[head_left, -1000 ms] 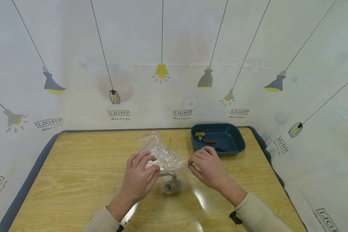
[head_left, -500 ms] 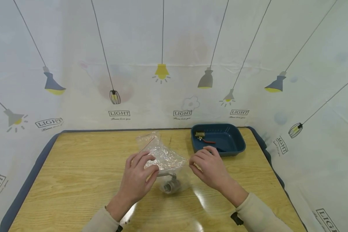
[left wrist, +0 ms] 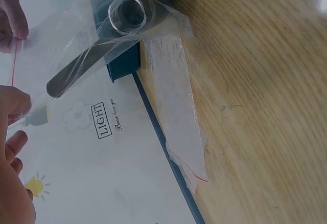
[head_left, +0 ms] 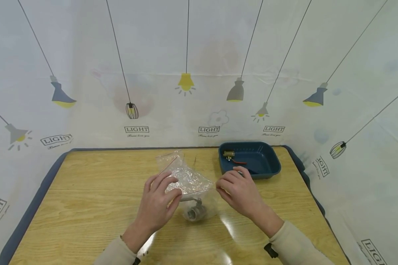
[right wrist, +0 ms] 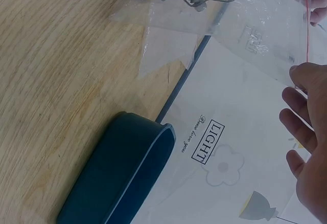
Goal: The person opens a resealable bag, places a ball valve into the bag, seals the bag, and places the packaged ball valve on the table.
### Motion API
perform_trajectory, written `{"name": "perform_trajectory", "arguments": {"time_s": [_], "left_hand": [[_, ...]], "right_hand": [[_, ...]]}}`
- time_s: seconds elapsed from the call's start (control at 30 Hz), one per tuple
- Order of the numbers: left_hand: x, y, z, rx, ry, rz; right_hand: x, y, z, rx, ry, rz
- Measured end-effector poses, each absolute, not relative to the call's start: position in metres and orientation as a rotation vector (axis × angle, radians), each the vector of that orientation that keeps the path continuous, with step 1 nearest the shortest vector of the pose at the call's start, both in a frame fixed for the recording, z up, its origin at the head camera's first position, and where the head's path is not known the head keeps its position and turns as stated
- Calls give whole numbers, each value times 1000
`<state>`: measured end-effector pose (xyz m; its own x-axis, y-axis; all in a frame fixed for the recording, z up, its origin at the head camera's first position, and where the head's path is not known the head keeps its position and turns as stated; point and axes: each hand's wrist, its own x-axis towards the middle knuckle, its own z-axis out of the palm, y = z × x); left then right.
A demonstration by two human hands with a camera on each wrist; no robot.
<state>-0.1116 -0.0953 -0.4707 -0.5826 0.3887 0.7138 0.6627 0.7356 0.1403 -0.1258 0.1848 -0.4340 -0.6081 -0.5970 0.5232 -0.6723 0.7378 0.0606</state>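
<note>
Metal valve [head_left: 197, 212] in a clear bag [right wrist: 278, 27]

It sits between the left hand [head_left: 157, 204] and right hand [head_left: 240, 192], which pinch opposite ends of the bag's red-lined edge [right wrist: 308, 32]; its lever [left wrist: 76, 71] points left. Farther off, a flat bag [left wrist: 178, 98] lies on the table [head_left: 86, 206]; at far right a blue tray [head_left: 268, 174] holds a brass valve [head_left: 229, 154] with a red handle [head_left: 240, 162]

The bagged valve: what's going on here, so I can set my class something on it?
A person's left hand and right hand pinch a clear bag along its red seal, with a grey valve inside. Whether the seal is closed can't be told. A second bag lies on the table, and a blue tray holds a brass valve with a red handle.
</note>
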Motion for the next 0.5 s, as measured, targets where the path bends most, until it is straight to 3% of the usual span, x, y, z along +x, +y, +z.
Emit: {"name": "perform_trajectory", "arguments": {"time_s": [0.5], "left_hand": [[-112,-96,-472,-801,-2242,-520]], "right_hand": [[-124,189,-434,933,-2415,149]]}}
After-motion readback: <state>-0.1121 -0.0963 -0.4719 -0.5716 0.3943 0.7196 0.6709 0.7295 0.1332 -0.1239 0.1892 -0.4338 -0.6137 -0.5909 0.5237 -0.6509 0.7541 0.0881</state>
